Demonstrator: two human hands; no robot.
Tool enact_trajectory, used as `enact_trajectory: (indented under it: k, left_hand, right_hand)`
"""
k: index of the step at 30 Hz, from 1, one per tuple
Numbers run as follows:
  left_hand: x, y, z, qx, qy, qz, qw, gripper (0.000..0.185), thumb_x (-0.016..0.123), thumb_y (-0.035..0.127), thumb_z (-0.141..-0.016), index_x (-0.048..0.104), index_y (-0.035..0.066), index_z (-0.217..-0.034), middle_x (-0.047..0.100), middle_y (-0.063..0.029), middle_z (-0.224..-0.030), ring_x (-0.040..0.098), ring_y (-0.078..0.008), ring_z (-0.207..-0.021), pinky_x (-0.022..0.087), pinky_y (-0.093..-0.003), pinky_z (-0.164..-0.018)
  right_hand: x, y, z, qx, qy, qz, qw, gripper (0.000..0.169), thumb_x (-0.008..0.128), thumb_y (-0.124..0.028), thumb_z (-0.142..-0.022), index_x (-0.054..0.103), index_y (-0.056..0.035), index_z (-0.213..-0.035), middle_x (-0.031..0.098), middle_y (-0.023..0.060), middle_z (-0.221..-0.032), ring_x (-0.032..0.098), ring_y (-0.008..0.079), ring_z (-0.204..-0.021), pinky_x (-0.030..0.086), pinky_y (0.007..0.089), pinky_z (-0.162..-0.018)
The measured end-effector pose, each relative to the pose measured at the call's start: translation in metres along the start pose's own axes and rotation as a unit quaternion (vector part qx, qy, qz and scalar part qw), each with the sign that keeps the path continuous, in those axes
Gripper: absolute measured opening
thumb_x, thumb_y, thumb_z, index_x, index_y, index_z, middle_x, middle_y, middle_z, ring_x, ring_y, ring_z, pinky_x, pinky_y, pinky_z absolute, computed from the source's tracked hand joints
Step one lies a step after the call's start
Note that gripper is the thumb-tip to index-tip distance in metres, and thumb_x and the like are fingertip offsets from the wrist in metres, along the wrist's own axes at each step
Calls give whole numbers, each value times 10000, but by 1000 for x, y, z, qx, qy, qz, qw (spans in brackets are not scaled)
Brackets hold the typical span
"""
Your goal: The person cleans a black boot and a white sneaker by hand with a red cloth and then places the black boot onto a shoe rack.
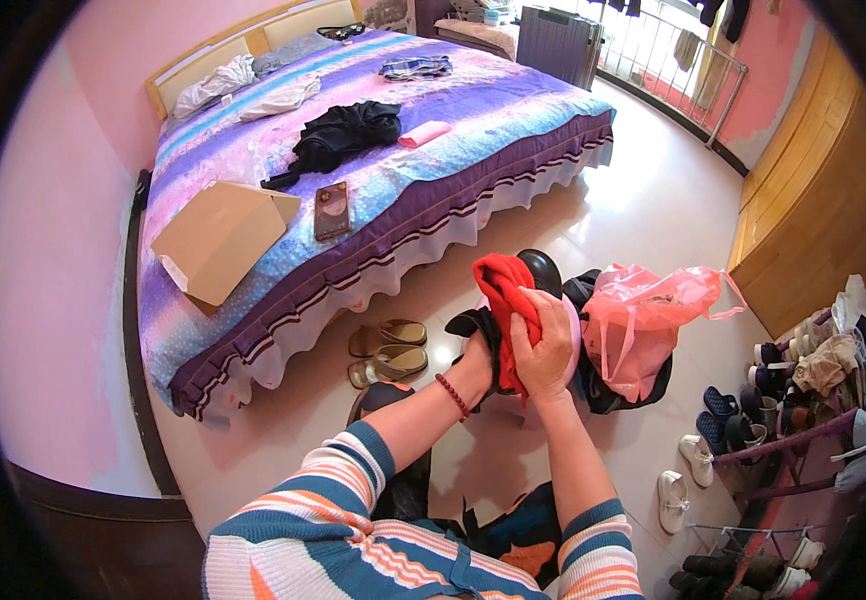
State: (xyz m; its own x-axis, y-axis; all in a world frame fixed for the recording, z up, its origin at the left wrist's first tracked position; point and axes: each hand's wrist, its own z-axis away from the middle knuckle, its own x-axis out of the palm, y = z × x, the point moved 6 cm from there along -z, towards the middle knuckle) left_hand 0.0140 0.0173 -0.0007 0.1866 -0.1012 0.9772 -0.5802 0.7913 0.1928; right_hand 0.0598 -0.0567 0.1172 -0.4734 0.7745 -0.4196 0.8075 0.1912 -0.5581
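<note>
My right hand (545, 349) grips a folded red cloth (508, 281) and presses it against a black boot or shoe. The shiny rounded toe (540, 271) of this footwear points away from me, past the cloth. My left hand reaches into its black opening (476, 324), so only the wrist (481, 366) shows, with a beaded bracelet (452, 396) farther up the forearm. The fingers of that hand are hidden. Below the cloth and footwear is a pink plastic object (573, 337), mostly covered.
A pink plastic bag (632, 322) sits on something black at the right. Brown slippers (395, 352) lie by the bed (470, 169), which holds a cardboard box (223, 236), a phone (332, 211) and black clothing (350, 131). White shoes (673, 501) and a shoe rack (785, 450) stand right.
</note>
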Motion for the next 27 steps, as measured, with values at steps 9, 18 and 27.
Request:
enact_trajectory:
  k: [9,18,27]
  left_hand:
    - [5,-5,1,14,179,-142,973,433,301,378,-1040,523,97,-1284,607,-90,-1222,599,-213,-1086,495,-342,-956]
    - [13,-2,6,-2,145,-190,971,433,297,366,-1046,495,97,-1322,569,-100,-1281,563,-214,-1152,465,-351,-1000]
    - [5,7,2,31,130,-153,979,389,325,309,-1038,502,80,-1298,577,-102,-1257,579,-224,-1107,480,-368,-972]
  right_hand:
    - [-3,12,-5,15,12,21,1000,319,648,-124,-826,633,-70,-1140,625,137,-1099,589,329,-1037,463,404,-918]
    - [-3,10,-1,4,-11,52,999,336,660,-150,-827,636,-105,-1159,615,112,-1139,596,304,-1035,485,392,-893]
    - [1,1,-3,3,-13,57,998,337,661,-153,-828,634,-105,-1160,615,105,-1131,594,305,-1025,486,393,-883]
